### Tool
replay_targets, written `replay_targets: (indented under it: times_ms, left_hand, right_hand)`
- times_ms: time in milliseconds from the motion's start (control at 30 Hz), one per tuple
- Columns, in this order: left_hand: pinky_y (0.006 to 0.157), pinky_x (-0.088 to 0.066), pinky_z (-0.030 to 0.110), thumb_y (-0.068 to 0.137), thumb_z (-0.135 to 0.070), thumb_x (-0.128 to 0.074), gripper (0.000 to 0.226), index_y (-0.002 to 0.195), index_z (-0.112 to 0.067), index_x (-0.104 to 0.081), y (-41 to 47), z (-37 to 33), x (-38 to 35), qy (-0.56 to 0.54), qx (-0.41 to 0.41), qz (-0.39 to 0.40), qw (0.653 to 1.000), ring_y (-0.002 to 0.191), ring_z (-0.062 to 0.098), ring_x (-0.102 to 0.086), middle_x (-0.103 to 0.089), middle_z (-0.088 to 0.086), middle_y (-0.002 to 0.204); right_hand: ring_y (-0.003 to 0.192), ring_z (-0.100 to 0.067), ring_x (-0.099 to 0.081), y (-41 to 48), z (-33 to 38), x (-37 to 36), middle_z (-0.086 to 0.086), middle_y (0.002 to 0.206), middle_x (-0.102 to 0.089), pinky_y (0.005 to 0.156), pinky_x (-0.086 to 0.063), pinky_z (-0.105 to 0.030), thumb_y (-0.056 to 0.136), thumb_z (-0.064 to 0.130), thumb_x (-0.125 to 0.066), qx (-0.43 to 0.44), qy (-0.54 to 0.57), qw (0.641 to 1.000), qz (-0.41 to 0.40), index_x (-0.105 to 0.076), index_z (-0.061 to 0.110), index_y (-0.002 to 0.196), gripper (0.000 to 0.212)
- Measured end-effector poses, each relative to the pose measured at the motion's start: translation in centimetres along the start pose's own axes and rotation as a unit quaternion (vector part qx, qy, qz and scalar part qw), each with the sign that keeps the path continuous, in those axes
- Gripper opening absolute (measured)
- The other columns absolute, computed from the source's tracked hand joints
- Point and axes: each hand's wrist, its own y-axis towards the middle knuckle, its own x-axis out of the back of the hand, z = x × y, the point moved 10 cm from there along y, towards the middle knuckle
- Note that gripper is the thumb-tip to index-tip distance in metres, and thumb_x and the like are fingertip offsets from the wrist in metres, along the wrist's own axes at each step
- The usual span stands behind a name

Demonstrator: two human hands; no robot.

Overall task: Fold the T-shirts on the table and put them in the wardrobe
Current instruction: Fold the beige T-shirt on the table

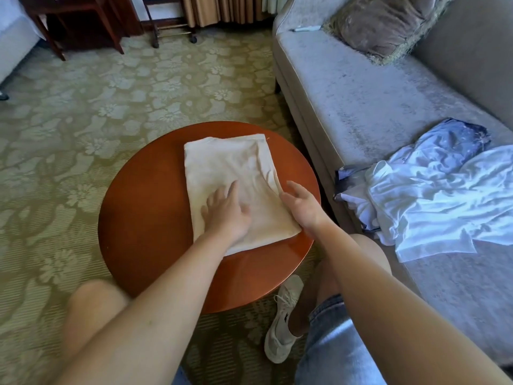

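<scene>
left hand (226, 215) flat on folded t-shirt (236, 176); right hand (301, 205) at its edge.

no text, label, brand or number can be read anywhere here. the white lace-up sneaker (283, 318) has a small dark mark on its side, but it is too small and too blurred to tell if it is a logo or letters.
</scene>
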Motion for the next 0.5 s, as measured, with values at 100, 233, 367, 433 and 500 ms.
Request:
replay_targets:
  times_ms: [100,233,367,433,500]
  left_hand:
    - [0.120,0.001,0.053,0.100,-0.054,-0.023,0.066,0.155,-0.027,0.001,-0.7,2.8,-2.6,0.092,0.006,0.029,0.995,0.149,0.023,0.012,0.010,0.004,0.163]
    - [0.120,0.008,0.049,0.098,-0.058,-0.019,0.066,0.155,-0.031,0.000,-0.4,3.7,-2.1,0.111,-0.067,0.005,0.992,0.149,0.018,0.017,0.014,0.001,0.163]
    - [0.121,0.007,0.045,0.088,-0.073,-0.022,0.081,0.155,-0.034,0.002,0.3,4.8,-1.4,0.146,-0.143,0.036,0.978,0.148,0.014,0.019,0.017,-0.004,0.162]
    - [0.121,0.007,0.043,0.083,-0.079,-0.022,0.088,0.155,-0.035,0.003,0.6,5.5,-0.9,0.163,-0.170,0.048,0.971,0.147,0.012,0.021,0.018,-0.006,0.162]
    - [0.121,0.008,0.045,0.079,-0.084,-0.022,0.094,0.155,-0.034,0.003,1.3,6.8,0.1,0.190,-0.169,0.055,0.966,0.147,0.012,0.022,0.018,-0.005,0.162]
  right_hand:
    - [0.125,-0.025,-0.052,0.4,-0.1,-0.1,-0.007,0.138,-0.054,0.106,-0.044,-0.046,0.091,0.025,-0.058,-0.002,-0.023,1.000,-0.006,-0.041,0.016,0.146,0.058]
    - [0.116,-0.025,-0.055,-0.1,2.0,0.4,-0.007,0.131,-0.055,0.098,-0.048,-0.042,0.092,0.024,-0.055,0.070,-0.168,0.978,-0.101,-0.054,0.012,0.134,0.044]
    - [0.132,-0.030,-0.040,-1.3,7.6,-3.3,-0.009,0.143,-0.044,0.109,-0.035,-0.046,0.096,0.021,-0.051,0.277,-0.378,0.877,-0.103,-0.054,0.010,0.134,0.040]
    - [0.143,-0.031,-0.027,0.1,7.7,-6.2,-0.009,0.152,-0.036,0.115,-0.023,-0.050,0.098,0.027,-0.048,0.280,-0.468,0.838,-0.014,-0.050,0.014,0.139,0.043]
    - [0.137,-0.028,-0.035,1.3,7.1,-7.4,-0.005,0.143,-0.045,0.111,-0.024,-0.051,0.100,0.035,-0.042,0.241,-0.524,0.816,0.037,-0.055,0.017,0.131,0.038]
